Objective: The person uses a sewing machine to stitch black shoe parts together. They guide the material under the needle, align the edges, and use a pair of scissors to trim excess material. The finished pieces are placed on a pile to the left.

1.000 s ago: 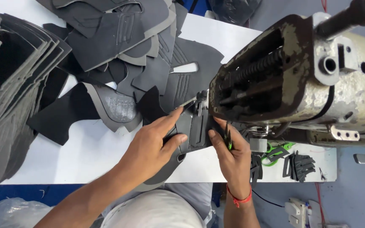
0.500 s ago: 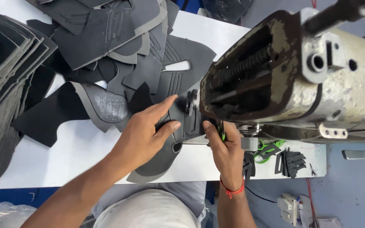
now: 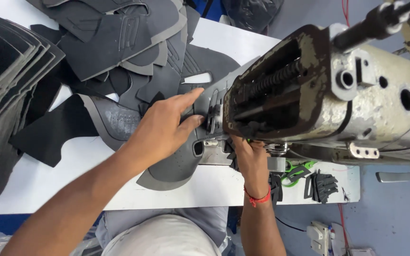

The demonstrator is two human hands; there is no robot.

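My left hand lies flat, fingers spread, pressing a dark grey shoe-upper piece onto the white table, beside the head of an industrial sewing machine. My right hand, with a red thread at the wrist, reaches under the machine head and touches the same piece near the needle; its fingers are partly hidden by the machine. The piece curves from the table's near edge up to the machine.
Stacks of grey and black cut shoe pieces fill the left and far side of the table. Green-handled snips and small black cut parts lie right of my right wrist. A power strip sits on the floor.
My left hand has slid the grey piece further away and flattened out on it. The view has moved closer to the machine. My right hand stays under the machine head.
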